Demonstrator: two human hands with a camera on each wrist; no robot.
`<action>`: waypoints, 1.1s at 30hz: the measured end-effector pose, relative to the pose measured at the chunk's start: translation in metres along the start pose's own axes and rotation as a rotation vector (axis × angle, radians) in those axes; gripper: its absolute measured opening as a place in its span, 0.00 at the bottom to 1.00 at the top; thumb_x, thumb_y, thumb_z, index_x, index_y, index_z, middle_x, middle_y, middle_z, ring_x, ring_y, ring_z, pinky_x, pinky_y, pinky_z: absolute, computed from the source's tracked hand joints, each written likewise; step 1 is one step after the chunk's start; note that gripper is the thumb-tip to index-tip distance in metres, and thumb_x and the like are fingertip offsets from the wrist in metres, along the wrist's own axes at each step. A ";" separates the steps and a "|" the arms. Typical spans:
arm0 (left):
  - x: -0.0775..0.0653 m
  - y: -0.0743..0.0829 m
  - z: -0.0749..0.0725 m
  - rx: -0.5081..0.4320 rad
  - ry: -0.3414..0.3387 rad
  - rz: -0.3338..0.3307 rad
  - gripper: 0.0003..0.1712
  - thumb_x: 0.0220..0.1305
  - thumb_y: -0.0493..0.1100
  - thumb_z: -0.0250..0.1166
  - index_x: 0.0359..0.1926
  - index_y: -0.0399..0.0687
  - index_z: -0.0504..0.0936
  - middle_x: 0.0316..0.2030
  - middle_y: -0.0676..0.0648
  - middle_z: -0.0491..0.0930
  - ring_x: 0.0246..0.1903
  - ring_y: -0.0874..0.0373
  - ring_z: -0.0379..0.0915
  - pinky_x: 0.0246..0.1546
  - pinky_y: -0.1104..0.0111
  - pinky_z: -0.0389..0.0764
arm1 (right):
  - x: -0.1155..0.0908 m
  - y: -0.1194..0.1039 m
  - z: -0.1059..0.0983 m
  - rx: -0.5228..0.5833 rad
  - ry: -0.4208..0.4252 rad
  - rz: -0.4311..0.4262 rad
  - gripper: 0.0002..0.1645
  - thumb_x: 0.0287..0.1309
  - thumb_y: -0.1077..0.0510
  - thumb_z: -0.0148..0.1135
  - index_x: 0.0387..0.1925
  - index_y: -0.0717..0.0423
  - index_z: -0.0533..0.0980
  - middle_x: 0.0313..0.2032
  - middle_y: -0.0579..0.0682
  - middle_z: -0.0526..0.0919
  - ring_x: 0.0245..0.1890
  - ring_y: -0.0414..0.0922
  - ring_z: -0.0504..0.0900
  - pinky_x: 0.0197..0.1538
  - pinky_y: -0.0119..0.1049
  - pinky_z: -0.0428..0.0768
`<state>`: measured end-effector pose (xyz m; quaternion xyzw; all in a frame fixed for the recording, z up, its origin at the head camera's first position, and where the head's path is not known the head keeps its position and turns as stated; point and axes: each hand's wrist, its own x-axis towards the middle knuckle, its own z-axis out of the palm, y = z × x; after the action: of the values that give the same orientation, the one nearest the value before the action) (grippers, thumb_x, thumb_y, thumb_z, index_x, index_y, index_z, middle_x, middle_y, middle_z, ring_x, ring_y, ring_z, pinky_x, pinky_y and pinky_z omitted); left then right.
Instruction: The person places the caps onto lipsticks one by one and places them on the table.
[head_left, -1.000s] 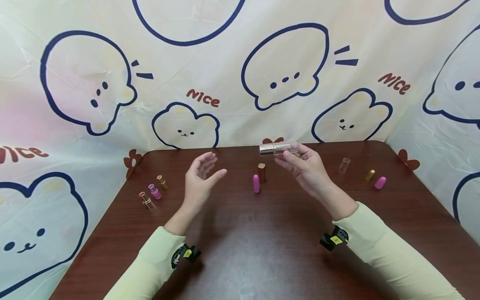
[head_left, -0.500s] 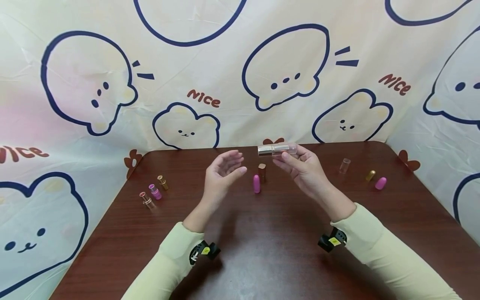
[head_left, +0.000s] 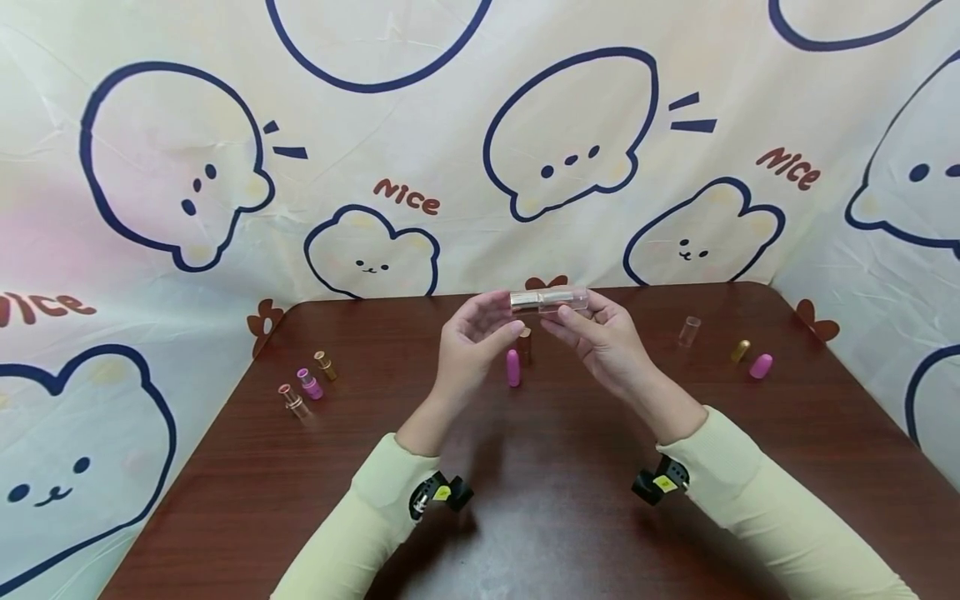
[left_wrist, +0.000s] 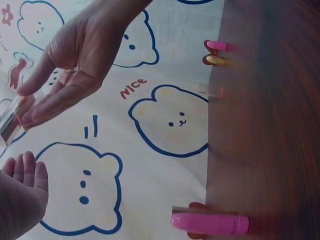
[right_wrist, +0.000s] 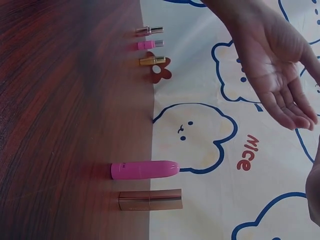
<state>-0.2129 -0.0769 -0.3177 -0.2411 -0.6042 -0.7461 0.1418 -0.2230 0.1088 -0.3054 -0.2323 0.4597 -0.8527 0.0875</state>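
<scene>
My right hand (head_left: 596, 337) pinches a silver lipstick tube (head_left: 527, 302) with a clear casing, level above the table's far side. My left hand (head_left: 474, 342) is raised at the tube's silver end, fingers loosely bent and thumb apart from them. In the left wrist view its fingers stand clear of the tube; the right wrist view shows the same left hand (right_wrist: 275, 70) with fairly straight fingers. Below the hands a capped pink lipstick (head_left: 513, 368) stands upright, and a bronze lipstick (head_left: 525, 346) stands just behind it.
On the left of the dark wooden table (head_left: 510, 517) stand three uncapped tubes: rose-gold (head_left: 294, 402), pink (head_left: 309, 384) and gold (head_left: 325, 365). To the right are a clear cap (head_left: 689, 331), a gold cap (head_left: 741, 350) and a pink cap (head_left: 761, 366). A printed cloth (head_left: 465, 250) hangs behind.
My left hand has moved right across the table to the silver end of the lipstick tube. The right hand, still holding the tube, has shifted slightly left.
</scene>
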 end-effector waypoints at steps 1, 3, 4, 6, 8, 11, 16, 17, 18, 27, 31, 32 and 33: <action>0.000 0.000 0.001 -0.002 0.004 -0.004 0.22 0.51 0.34 0.64 0.49 0.36 0.72 0.43 0.40 0.74 0.44 0.46 0.70 0.48 0.63 0.70 | 0.000 0.000 0.000 -0.001 0.000 0.002 0.20 0.56 0.68 0.53 0.52 0.65 0.67 0.48 0.59 0.73 0.49 0.50 0.74 0.50 0.41 0.69; 0.001 0.001 0.004 -0.008 0.009 -0.014 0.23 0.51 0.35 0.65 0.50 0.35 0.72 0.43 0.41 0.74 0.44 0.48 0.71 0.47 0.63 0.71 | 0.000 0.000 0.000 -0.004 0.002 0.006 0.22 0.56 0.68 0.53 0.54 0.67 0.65 0.48 0.59 0.72 0.48 0.50 0.74 0.50 0.41 0.69; 0.001 0.002 0.005 -0.013 0.010 -0.019 0.23 0.51 0.35 0.65 0.50 0.35 0.72 0.43 0.41 0.74 0.44 0.48 0.71 0.47 0.64 0.71 | 0.000 0.000 0.001 -0.005 0.002 0.008 0.22 0.56 0.67 0.53 0.54 0.67 0.65 0.48 0.59 0.72 0.48 0.50 0.74 0.50 0.41 0.69; 0.002 0.004 0.007 -0.023 0.007 -0.028 0.24 0.52 0.35 0.64 0.50 0.33 0.71 0.43 0.40 0.74 0.43 0.48 0.71 0.46 0.64 0.72 | 0.000 0.000 0.001 -0.008 0.002 0.011 0.23 0.56 0.67 0.52 0.54 0.68 0.64 0.48 0.59 0.72 0.48 0.50 0.74 0.49 0.41 0.69; 0.002 0.008 0.009 -0.024 -0.001 -0.033 0.23 0.52 0.35 0.64 0.50 0.32 0.71 0.43 0.40 0.75 0.43 0.48 0.72 0.45 0.64 0.73 | 0.000 0.000 0.001 -0.008 0.000 0.015 0.22 0.57 0.68 0.52 0.54 0.67 0.65 0.48 0.59 0.72 0.48 0.50 0.74 0.50 0.41 0.69; 0.001 0.016 0.013 -0.014 -0.003 -0.038 0.20 0.53 0.34 0.63 0.48 0.31 0.72 0.41 0.41 0.76 0.40 0.49 0.73 0.42 0.64 0.74 | -0.001 0.000 0.001 -0.014 -0.005 0.017 0.20 0.57 0.68 0.52 0.53 0.65 0.67 0.48 0.59 0.73 0.49 0.51 0.74 0.50 0.40 0.69; 0.001 0.024 0.018 0.034 0.019 -0.038 0.16 0.54 0.33 0.62 0.45 0.31 0.74 0.35 0.44 0.77 0.33 0.50 0.70 0.35 0.69 0.76 | -0.001 0.001 0.001 -0.023 -0.017 0.017 0.20 0.57 0.67 0.52 0.52 0.63 0.68 0.48 0.60 0.72 0.50 0.52 0.73 0.50 0.41 0.69; 0.001 0.024 0.019 0.041 0.023 -0.037 0.16 0.54 0.33 0.62 0.45 0.32 0.74 0.34 0.44 0.77 0.32 0.50 0.70 0.33 0.70 0.75 | -0.001 0.001 0.002 -0.022 -0.018 0.016 0.20 0.57 0.67 0.52 0.52 0.63 0.68 0.49 0.60 0.72 0.50 0.52 0.72 0.50 0.41 0.69; 0.001 0.024 0.019 0.047 0.028 -0.038 0.16 0.54 0.33 0.62 0.44 0.32 0.75 0.33 0.44 0.77 0.32 0.49 0.69 0.32 0.70 0.75 | -0.001 0.001 0.002 -0.020 -0.017 0.016 0.20 0.57 0.67 0.52 0.52 0.63 0.68 0.49 0.60 0.72 0.50 0.52 0.72 0.50 0.41 0.69; 0.000 0.021 0.018 0.079 0.039 -0.046 0.14 0.54 0.33 0.62 0.43 0.33 0.75 0.30 0.45 0.76 0.29 0.53 0.69 0.30 0.66 0.75 | -0.003 0.002 0.002 -0.029 0.002 0.009 0.19 0.55 0.68 0.53 0.51 0.64 0.69 0.45 0.58 0.74 0.48 0.51 0.74 0.49 0.41 0.70; 0.000 0.012 0.015 0.095 0.047 -0.035 0.14 0.53 0.37 0.64 0.42 0.36 0.77 0.31 0.43 0.77 0.30 0.48 0.68 0.29 0.65 0.75 | -0.003 0.003 0.001 -0.049 0.016 0.001 0.19 0.55 0.67 0.54 0.50 0.64 0.70 0.45 0.58 0.75 0.48 0.51 0.75 0.48 0.41 0.70; 0.000 0.010 0.014 0.100 0.049 -0.035 0.15 0.53 0.37 0.64 0.42 0.37 0.77 0.31 0.43 0.77 0.30 0.47 0.68 0.29 0.65 0.75 | -0.003 0.003 0.002 -0.054 0.019 -0.002 0.19 0.55 0.67 0.54 0.50 0.64 0.69 0.45 0.58 0.75 0.47 0.51 0.75 0.48 0.41 0.70; -0.001 0.011 0.015 0.104 0.048 -0.031 0.15 0.53 0.37 0.64 0.42 0.37 0.77 0.31 0.43 0.77 0.30 0.46 0.68 0.28 0.66 0.75 | -0.003 0.003 0.002 -0.057 0.022 -0.005 0.19 0.55 0.67 0.54 0.50 0.64 0.70 0.45 0.58 0.75 0.47 0.51 0.75 0.48 0.41 0.70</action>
<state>-0.2042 -0.0653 -0.3066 -0.2060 -0.6421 -0.7215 0.1572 -0.2194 0.1071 -0.3078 -0.2265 0.4841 -0.8420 0.0734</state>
